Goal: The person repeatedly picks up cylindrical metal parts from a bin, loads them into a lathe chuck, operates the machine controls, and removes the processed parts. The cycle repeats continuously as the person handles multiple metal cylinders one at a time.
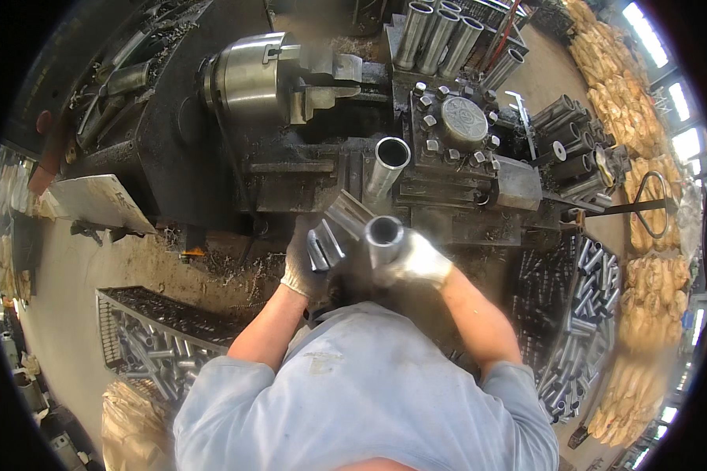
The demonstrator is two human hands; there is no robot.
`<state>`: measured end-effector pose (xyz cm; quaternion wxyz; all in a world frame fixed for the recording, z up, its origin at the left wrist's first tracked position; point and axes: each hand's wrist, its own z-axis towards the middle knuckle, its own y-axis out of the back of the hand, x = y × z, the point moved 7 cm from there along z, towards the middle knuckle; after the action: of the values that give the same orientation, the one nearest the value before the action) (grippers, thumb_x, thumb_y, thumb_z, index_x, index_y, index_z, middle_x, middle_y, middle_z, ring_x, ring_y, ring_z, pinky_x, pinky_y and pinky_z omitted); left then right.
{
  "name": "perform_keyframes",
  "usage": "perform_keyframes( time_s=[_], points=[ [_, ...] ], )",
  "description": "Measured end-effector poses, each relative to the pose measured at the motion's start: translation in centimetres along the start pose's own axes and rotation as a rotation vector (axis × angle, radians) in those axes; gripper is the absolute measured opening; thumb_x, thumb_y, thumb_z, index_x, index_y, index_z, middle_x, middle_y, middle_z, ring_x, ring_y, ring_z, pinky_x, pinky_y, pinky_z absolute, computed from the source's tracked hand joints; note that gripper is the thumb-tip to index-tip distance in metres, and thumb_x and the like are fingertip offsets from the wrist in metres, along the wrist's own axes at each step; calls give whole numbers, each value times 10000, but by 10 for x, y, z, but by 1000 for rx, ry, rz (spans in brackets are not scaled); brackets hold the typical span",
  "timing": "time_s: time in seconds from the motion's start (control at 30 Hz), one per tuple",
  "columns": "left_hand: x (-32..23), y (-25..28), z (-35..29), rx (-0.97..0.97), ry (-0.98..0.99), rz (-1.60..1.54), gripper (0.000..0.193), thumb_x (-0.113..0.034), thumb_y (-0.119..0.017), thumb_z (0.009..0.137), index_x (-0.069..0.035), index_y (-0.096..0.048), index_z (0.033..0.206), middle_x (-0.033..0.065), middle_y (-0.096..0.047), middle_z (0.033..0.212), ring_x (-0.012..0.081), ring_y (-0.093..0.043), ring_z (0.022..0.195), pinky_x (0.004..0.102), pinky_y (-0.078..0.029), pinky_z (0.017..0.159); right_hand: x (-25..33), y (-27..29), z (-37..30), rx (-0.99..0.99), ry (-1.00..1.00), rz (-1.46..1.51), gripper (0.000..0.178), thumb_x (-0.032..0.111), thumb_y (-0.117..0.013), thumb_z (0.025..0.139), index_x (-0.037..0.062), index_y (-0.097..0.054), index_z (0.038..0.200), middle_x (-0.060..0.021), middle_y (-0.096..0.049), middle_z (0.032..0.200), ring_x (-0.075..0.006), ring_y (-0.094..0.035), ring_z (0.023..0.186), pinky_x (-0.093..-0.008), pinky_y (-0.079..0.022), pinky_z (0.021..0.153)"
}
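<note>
My left hand (pixel 297 255), in a stained work glove, is closed around a grooved metal piece (pixel 324 246) in front of the lathe. My right hand (pixel 420 261), in a whitish glove, grips a short shiny metal tube (pixel 385 237) with its open end up. Between the hands, a flat, slotted metal piece (pixel 349 213) slants beside the tube; what supports it is hidden. Just beyond, another metal tube (pixel 389 165) stands upright on the machine. The steel lathe chuck (pixel 247 78) at the upper left has stepped jaws (pixel 322 100), with no workpiece visible between them.
Right of the chuck sits a bolted tool post (pixel 463 122), with upright tubes (pixel 440 43) behind it. A caliper (pixel 522 122) and stacked tubes (pixel 573 145) lie farther right. Crates of cut tubes stand left (pixel 102 322) and right (pixel 538 314). A looped handle (pixel 650 206) juts out right.
</note>
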<state>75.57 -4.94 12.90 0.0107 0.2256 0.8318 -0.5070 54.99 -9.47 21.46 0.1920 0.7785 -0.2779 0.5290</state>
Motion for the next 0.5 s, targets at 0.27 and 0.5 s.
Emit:
perform_keyframes(
  time_s=[0.27,0.5],
  points=[
    [-45,-130,19,-127,-943,1474,886,-307,-1005,732,-75,-568,1466,140,-745,1155,288,-760,1021,397,-638,848,32,96,-60,-729,104,-350,380,136,-905,784,80,-736,1119,-42,-771,963,-157,-725,858,-328,-603,803],
    [-71,-155,63,-30,-876,1337,764,-328,-957,810,-12,-583,1396,114,-720,1282,232,-698,1151,356,-607,975,2,32,-52,-320,-367,-1112,430,271,-801,847,97,-685,1224,-229,-758,1133,-388,-762,989,-486,-624,869]
  ],
)
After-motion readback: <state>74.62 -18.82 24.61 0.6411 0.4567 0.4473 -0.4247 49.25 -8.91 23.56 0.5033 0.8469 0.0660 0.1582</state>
